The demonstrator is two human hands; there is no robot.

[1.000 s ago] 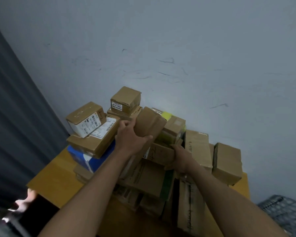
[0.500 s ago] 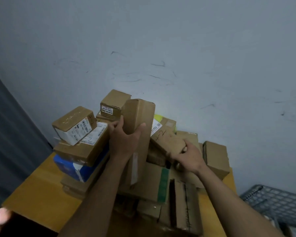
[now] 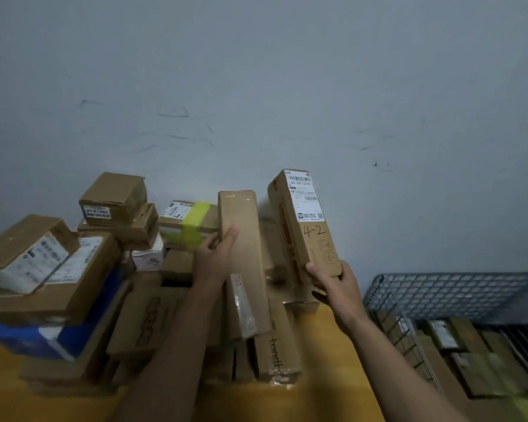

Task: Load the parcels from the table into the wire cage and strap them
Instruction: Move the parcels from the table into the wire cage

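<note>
My left hand (image 3: 213, 256) grips a long plain cardboard parcel (image 3: 245, 260), held upright over the pile. My right hand (image 3: 333, 280) grips the lower end of a second long parcel (image 3: 305, 226) with a white label and "4-2" written on it, also upright and tilted slightly left. Both are lifted above a heap of cardboard parcels (image 3: 141, 318) on the yellow table (image 3: 317, 327). The wire cage (image 3: 451, 295) stands at the right, lower than the table, with several parcels (image 3: 464, 348) lying inside.
At the left, stacked boxes include a labelled one (image 3: 25, 254), a blue box (image 3: 58, 336) beneath and a small box (image 3: 113, 199) on top. A parcel with yellow-green tape (image 3: 192, 223) lies behind my left hand. A grey wall is close behind.
Both parcels have risen off the pile and moved right. My right hand now holds its parcel upright by the bottom end. The view has swung right, showing more of the cage.
</note>
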